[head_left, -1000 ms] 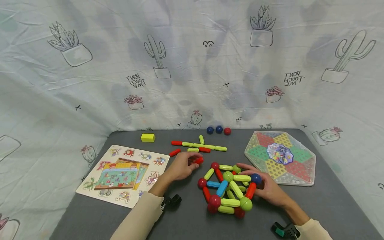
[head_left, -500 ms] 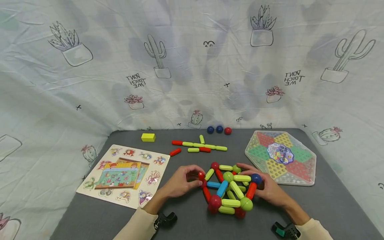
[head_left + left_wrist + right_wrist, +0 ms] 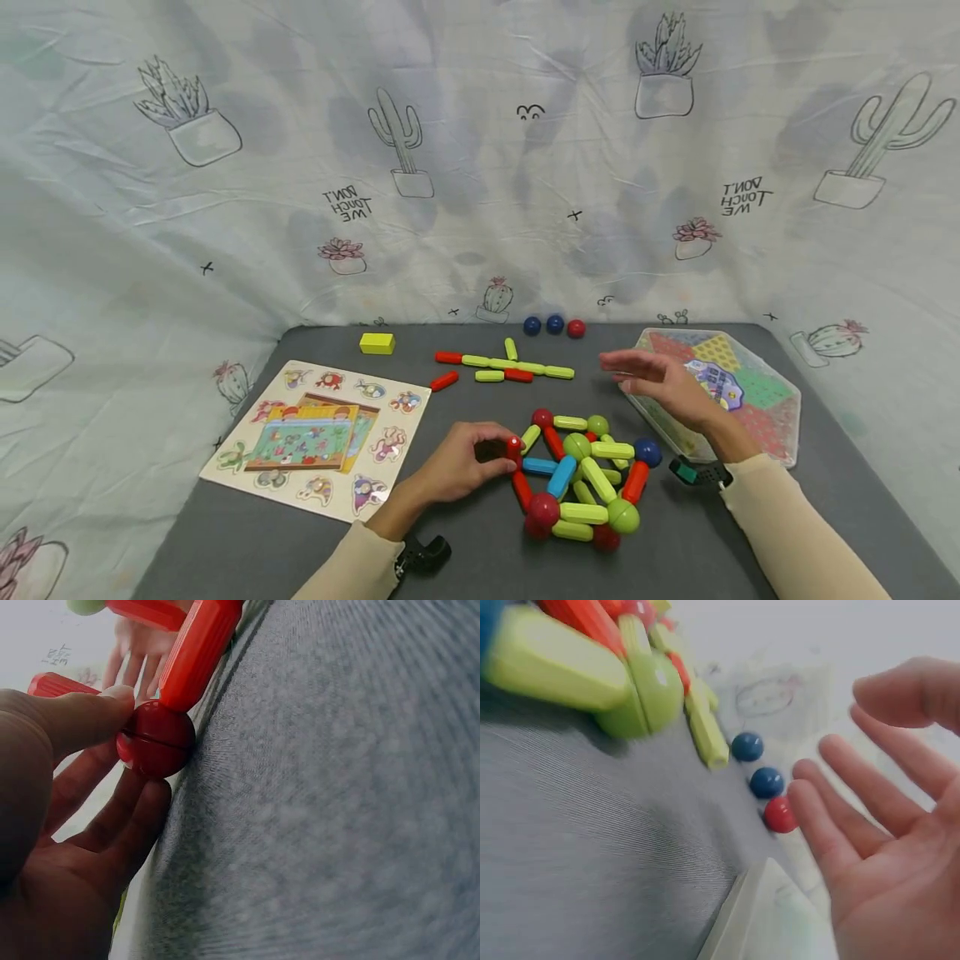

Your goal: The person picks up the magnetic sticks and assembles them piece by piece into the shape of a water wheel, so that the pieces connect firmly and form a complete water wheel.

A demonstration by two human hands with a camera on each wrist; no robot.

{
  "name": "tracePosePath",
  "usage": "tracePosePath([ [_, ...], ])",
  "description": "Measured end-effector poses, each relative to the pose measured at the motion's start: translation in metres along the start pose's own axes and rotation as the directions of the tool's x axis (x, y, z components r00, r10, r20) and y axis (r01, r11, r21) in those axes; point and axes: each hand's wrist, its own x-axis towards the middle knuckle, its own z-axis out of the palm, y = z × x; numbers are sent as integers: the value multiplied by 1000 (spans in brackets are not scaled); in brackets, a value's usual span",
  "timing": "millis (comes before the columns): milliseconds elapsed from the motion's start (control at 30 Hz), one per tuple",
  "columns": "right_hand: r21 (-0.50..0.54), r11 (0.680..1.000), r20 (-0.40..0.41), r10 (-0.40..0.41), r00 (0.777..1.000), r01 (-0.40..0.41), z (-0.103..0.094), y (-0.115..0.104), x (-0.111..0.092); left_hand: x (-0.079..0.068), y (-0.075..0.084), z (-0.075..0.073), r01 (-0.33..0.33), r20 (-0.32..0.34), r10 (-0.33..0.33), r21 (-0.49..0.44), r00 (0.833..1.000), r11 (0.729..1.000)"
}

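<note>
A lattice of coloured magnetic rods and balls stands on the grey table, with a blue ball (image 3: 647, 452) at its right corner. My left hand (image 3: 468, 462) is at its left side, pinching a short red magnetic rod (image 3: 513, 447) upright on a red ball (image 3: 157, 739). In the left wrist view the thumb covers much of that rod (image 3: 64, 684), and other fingers lie against the ball. Apart from the lattice, my right hand (image 3: 663, 387) hovers with extended fingers by the near left edge of the hexagonal board-game box (image 3: 765, 379), holding nothing.
Loose red and yellow-green rods (image 3: 517, 365) lie behind the lattice. Two blue balls and a red ball (image 3: 576, 328) sit near the back edge. A wooden puzzle board (image 3: 315, 437) lies at left, with a yellow block (image 3: 377, 343) beyond it. A patterned cloth (image 3: 480, 167) hangs behind.
My left hand has brought the red rod from the loose pieces to the lattice's left red ball and turned it upright. My right hand has let go of the lattice and moved up and away.
</note>
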Motion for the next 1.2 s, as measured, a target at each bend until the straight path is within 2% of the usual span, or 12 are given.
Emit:
tracePosePath([
  [200, -117, 985, -176, 102, 979, -124, -9, 13, 50, -2, -6, 0, -12, -4, 12, -34, 1000, 999],
  [300, -140, 973, -214, 153, 965, -185, -15, 16, 72, -2, -8, 0, -10, -7, 9, -31, 1000, 999],
  [433, -206, 948, -217, 198, 956, -243, -18, 17, 96, -3, -8, 1, -7, -13, 7, -13, 1000, 1000],
  [533, -256, 934, -207, 200, 958, -250, -14, 21, 110, -2, -8, 1, -17, -21, 17, 10, 1000, 1000],
  [633, -341, 914, -189, 163, 968, -221, -9, 27, 118, -2, -8, 0, -37, -20, 37, 32, 999, 999],
  [767, -458, 870, -179, 112, 977, -184, -2, 35, 118, -1, -9, -2, -50, -15, 51, 38, 999, 998],
  [833, -478, 861, -184, 93, 979, -172, 2, 34, 113, 0, -11, -4, -54, -18, 55, 42, 998, 998],
  [933, -392, 910, -174, 69, 982, -133, 10, 23, 101, 3, -14, -7, -60, -18, 61, 42, 998, 997],
  [1000, -276, 959, -117, 40, 992, -71, 19, 11, 90, 6, -16, -9, -57, -19, 58, 44, 998, 997],
  [1067, -122, 992, -12, 5, 1000, -6, 30, 0, 80, 10, -18, -10, -49, -24, 51, 43, 998, 998],
  [1100, -51, 999, 51, -12, 999, 14, 35, -5, 76, 11, -18, -10, -46, -27, 47, 47, 998, 998],
  [1200, 97, 995, 229, -42, 973, 20, 49, -14, 67, 15, -18, -9, -26, -29, 27, 49, 999, 998],
])
